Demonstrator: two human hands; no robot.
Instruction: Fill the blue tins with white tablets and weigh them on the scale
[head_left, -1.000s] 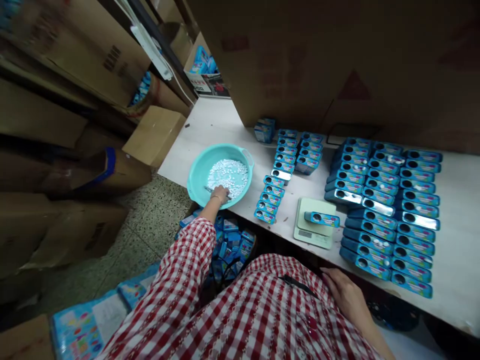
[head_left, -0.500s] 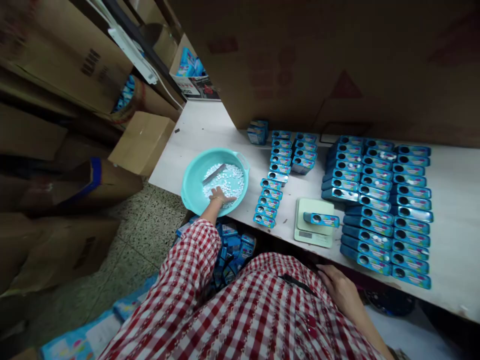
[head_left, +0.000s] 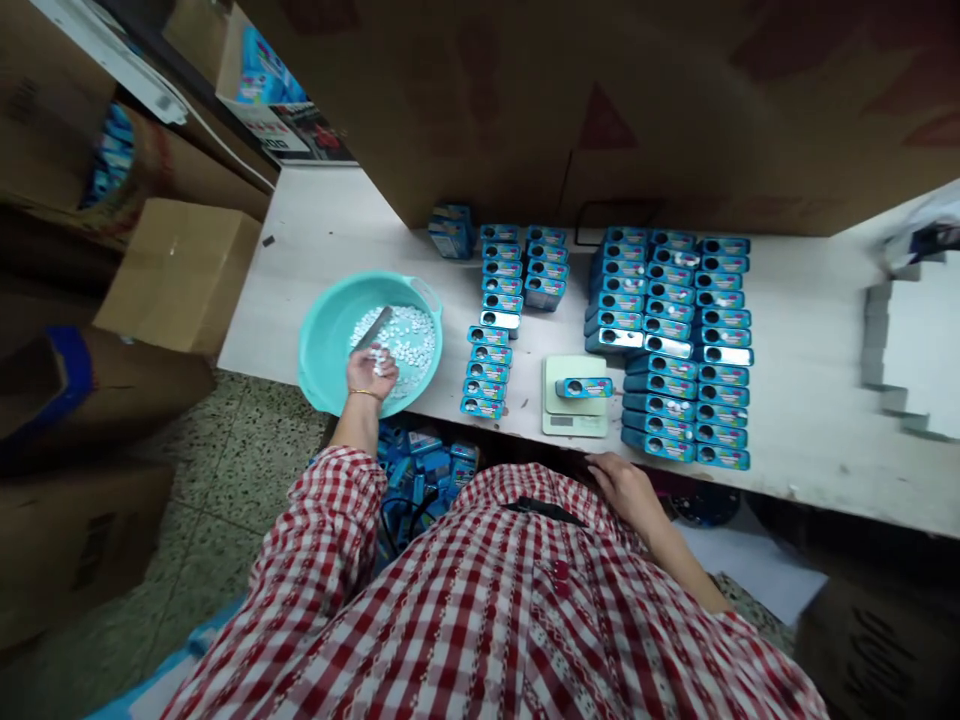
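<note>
My left hand [head_left: 366, 374] is turned palm up over the near side of the turquoise basin [head_left: 321, 350], fingers curled around a small heap of white tablets [head_left: 380, 362]. More loose tablets [head_left: 415, 345] cover the basin's floor, and a flat metal scoop or blade [head_left: 373, 328] lies among them just beyond my fingers. My right hand [head_left: 626, 490] rests against the checked shirt by the table's front edge, holding nothing, its fingers loosely extended. Beyond it is a pale green kitchen scale [head_left: 574, 424], with one blue tin [head_left: 585, 387] lying across its plate.
Rows of blue tins with round openings stand between basin and scale [head_left: 489, 356] and right of the scale [head_left: 667, 385]. A large cardboard box [head_left: 510, 120] borders the table's back. Below the front edge is a pile of blue tins [head_left: 427, 470]. Cartons [head_left: 176, 275] stand left.
My left hand has turned from palm down among the tablets to palm up, now raised with some in it. The view has shifted right; my right hand stays by the table edge.
</note>
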